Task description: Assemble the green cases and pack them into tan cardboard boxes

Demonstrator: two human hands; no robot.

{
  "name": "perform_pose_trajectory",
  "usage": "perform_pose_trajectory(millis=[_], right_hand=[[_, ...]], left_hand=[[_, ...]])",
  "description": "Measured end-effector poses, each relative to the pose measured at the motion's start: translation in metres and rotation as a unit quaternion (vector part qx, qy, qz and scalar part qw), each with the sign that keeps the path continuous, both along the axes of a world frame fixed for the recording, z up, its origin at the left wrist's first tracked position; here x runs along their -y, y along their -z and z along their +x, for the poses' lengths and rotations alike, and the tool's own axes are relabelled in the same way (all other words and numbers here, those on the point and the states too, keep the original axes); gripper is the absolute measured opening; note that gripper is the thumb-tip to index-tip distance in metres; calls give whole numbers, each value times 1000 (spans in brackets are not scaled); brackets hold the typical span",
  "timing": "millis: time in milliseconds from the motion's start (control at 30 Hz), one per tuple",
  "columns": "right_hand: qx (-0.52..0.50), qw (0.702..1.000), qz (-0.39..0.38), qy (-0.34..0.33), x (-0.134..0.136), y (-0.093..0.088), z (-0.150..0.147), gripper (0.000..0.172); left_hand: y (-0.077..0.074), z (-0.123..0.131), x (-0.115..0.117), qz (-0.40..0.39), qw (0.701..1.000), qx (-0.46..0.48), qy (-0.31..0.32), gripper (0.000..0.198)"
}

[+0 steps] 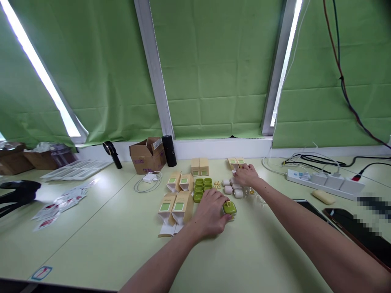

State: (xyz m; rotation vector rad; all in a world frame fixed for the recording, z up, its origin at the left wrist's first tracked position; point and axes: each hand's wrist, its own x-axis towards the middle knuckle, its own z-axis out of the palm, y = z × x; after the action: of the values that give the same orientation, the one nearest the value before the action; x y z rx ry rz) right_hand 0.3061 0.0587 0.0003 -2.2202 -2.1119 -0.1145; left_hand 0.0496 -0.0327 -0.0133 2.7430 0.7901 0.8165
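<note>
My left hand is closed around the side of a small squarish container with a green lid, just above or on the table. Farther forward, my right hand reaches in with its fingers bent downward beside a cluster of white rounded pieces. Its fingertips are partly hidden, so what they hold cannot be made out. Between the hands lie small yellow pieces. Left of these, green square cups stand in rows. Clear small parts lie under my right wrist.
Tan cartons with green labels stand left of my left hand; more cartons are behind. A brown cardboard box and black bottle stand at the back. To the right are a power strip and phones.
</note>
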Motion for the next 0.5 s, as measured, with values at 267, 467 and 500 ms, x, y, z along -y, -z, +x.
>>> perform_pose_trajectory(millis=[267,467,500], right_hand=[[-18,996,71,-43,5,1,-6,26],[-46,977,186,-89,28,-7,-17,40],[-51,973,203,-94,34,-8,-19,41]], left_hand=[[0,0,1,-12,1000,-16,-8,36],[-3,1,3,-17,999,-27,-23,43],[-3,0,3,-17,999,-23,-26,44]])
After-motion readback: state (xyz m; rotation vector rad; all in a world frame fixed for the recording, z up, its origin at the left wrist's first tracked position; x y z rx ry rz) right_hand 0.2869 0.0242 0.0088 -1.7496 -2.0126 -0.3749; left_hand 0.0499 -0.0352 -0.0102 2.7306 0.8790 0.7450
